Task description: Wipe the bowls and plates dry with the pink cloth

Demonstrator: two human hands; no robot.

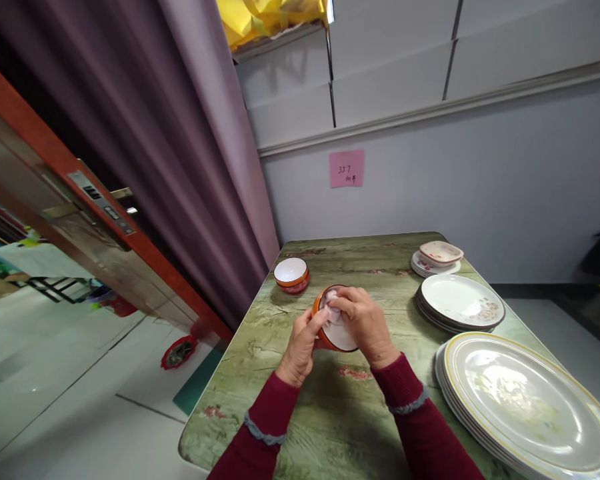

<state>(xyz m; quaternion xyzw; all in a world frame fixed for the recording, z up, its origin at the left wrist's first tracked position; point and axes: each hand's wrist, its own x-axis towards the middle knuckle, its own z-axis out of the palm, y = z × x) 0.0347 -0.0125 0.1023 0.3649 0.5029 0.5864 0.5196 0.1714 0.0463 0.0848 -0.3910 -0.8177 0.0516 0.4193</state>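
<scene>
Orange bowl (341, 335) in left hand (300, 348), right hand (364, 325) pressing cloth (331, 301) inside

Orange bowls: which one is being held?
The nearer bowl, tilted on its side between the left hand and right hand. The far bowl stands upright, alone on the table.

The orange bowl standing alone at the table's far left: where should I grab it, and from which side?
Probably by the rim, from above on its near side: the orange bowl stands upright, mouth up, on the table, with free space all round. The left hand is nearer, though it holds another bowl where the right hand presses a cloth.
</scene>
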